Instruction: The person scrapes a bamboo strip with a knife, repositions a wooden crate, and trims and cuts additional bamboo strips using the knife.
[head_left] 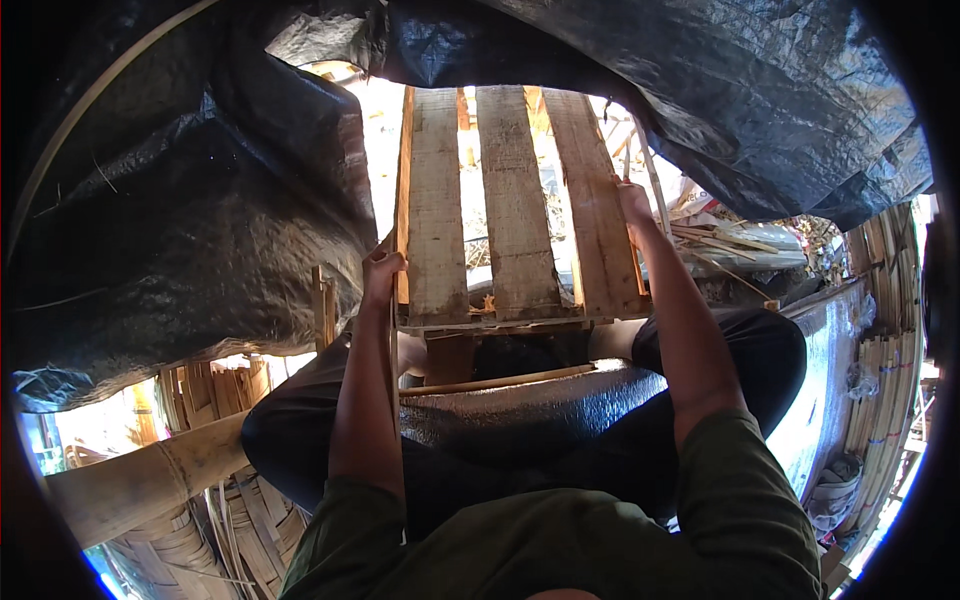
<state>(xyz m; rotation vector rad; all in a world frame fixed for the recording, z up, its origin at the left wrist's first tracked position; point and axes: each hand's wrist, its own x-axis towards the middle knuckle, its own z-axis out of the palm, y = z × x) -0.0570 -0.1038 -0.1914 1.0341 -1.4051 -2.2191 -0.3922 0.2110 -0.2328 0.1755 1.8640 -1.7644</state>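
Straight ahead, the slatted wooden panel [515, 200] runs lengthwise away from the person, squarely between the grips. Left hand [383, 274] clamped on its left edge, down toward the near end; right hand [635, 204] wrapped on the opposite edge, noticeably farther up! Black sheeting [450, 45] hangs across the view beyond.

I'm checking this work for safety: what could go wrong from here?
The rough slatted wooden panel might leave splinters in the left hand or right hand at its side edges. If either grip slips, it could drop onto the legs. Its far end might snag the black tarp.
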